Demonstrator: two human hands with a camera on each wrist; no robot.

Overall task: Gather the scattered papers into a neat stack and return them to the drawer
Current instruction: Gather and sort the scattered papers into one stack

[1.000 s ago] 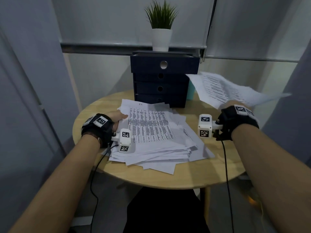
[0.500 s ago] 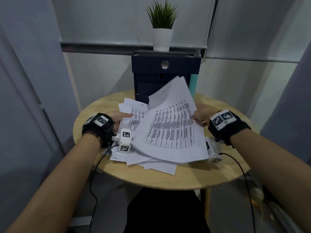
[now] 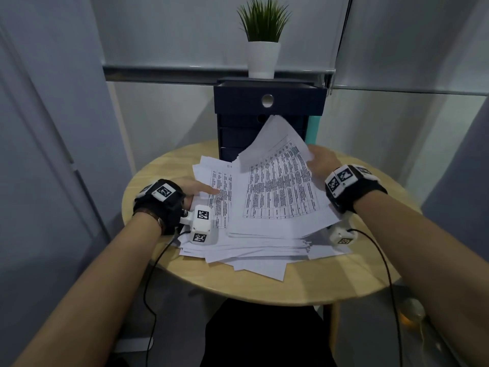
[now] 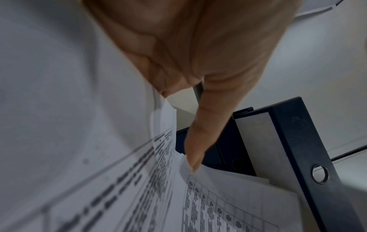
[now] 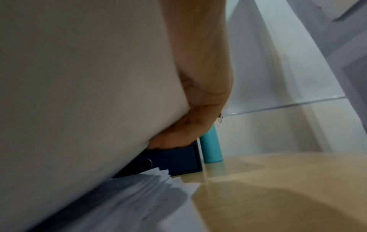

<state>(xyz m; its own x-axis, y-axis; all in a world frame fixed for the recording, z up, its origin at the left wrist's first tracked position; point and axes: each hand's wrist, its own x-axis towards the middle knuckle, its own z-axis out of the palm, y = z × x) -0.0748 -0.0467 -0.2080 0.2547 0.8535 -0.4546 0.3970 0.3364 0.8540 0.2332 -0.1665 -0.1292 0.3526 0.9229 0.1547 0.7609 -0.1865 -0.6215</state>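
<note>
A loose pile of printed papers (image 3: 251, 250) lies spread on the round wooden table (image 3: 317, 282). My left hand (image 3: 197, 189) rests flat on the pile's left edge, its index finger (image 4: 200, 141) stretched out onto a sheet. My right hand (image 3: 321, 161) grips a few printed sheets (image 3: 277, 186) by their right edge, fingers (image 5: 198, 122) curled under them. These sheets lean over the pile, far corner raised. Behind stands the dark blue drawer unit (image 3: 268, 102), its top drawer pulled out a little.
A potted plant (image 3: 263, 35) stands on the drawer unit. A teal bottle (image 3: 314, 129) stands beside the unit's right side. Bare tabletop (image 5: 278, 188) shows to the right of and in front of the pile. Cables hang from both wrists past the table's front edge.
My right hand swung the sheets from the air at the right over onto the pile and has lowered them further. The left hand stayed on the pile's left edge.
</note>
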